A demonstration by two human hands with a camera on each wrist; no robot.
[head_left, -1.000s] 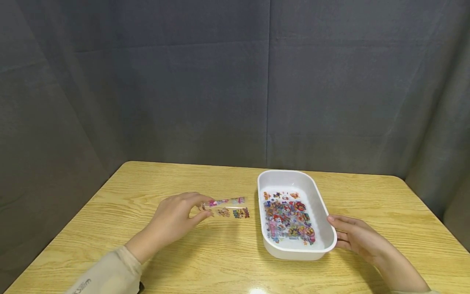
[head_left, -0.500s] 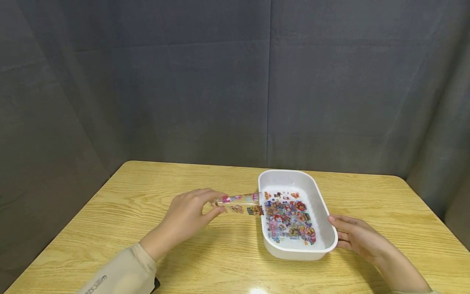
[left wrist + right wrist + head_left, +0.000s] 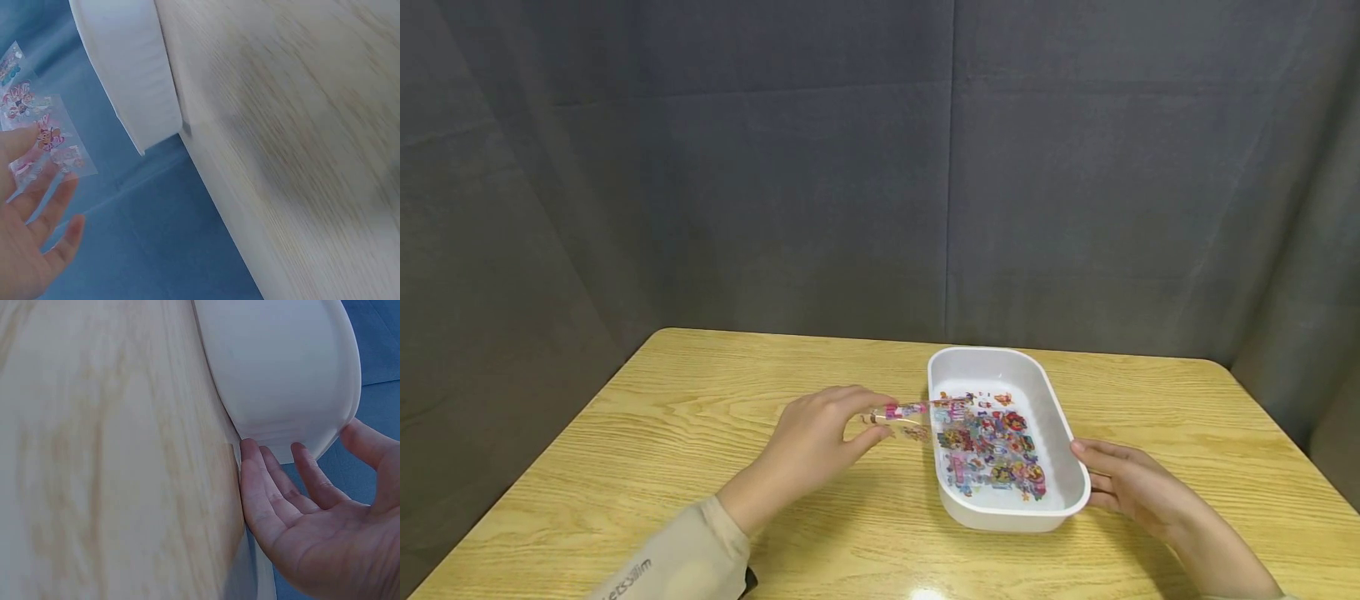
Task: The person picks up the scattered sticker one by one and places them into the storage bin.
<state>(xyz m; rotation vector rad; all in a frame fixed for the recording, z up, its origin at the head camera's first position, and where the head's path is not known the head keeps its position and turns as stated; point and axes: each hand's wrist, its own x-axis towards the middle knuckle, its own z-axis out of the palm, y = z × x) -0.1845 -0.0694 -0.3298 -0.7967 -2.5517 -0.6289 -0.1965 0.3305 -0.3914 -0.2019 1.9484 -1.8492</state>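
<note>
My left hand pinches a clear sheet with colourful cartoon prints, like a sticker sheet, between thumb and fingers. The sheet's far end reaches over the left rim of the white tray. In the left wrist view the transparent sheet sticks out past the fingertips, near the tray's outer wall. Inside the tray lie several similar printed sheets, overlapping. At the tray's right front side my right hand holds on, thumb at the rim and fingertips against the outer wall.
The tray rests on a light wood-grain table, right of its middle. A dark grey curtain hangs behind the table and along both sides. The table's back edge runs just beyond the tray.
My left hand has moved right with the sticker sheet, from beside the tray until the sheet's end overlaps the tray's inside. My right hand and the tray have stayed in place.
</note>
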